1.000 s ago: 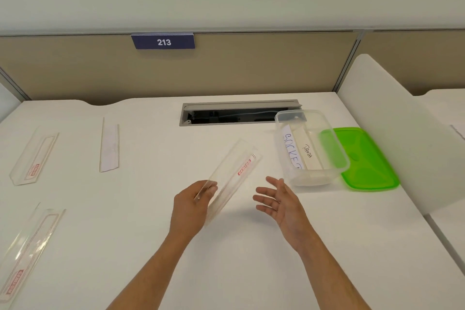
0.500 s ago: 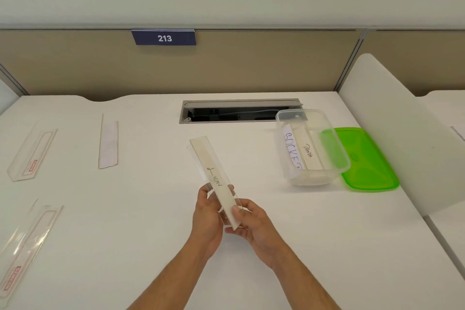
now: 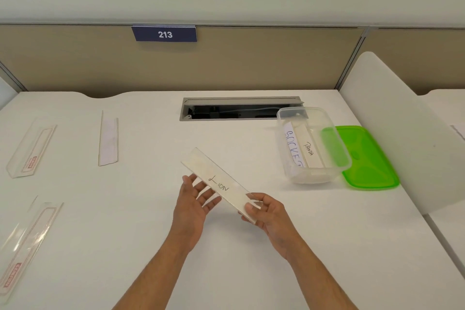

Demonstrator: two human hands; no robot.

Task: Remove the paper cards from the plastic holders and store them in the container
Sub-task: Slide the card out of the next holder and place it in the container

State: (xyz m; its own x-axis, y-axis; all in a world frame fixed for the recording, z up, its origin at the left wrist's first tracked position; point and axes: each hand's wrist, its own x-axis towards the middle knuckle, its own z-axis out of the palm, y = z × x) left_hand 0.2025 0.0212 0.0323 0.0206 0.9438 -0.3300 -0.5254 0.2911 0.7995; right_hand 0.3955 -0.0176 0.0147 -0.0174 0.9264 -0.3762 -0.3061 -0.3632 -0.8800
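Right hand (image 3: 270, 211) pinches the near end of the LION card holder (image 3: 221, 185); left hand (image 3: 195, 199), fingers straight, supports it underneath, probably steadying it for sliding the card out.

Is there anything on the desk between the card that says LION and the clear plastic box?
No. In the head view, only bare white desk lies between the LION card, held in both hands, and the clear box.
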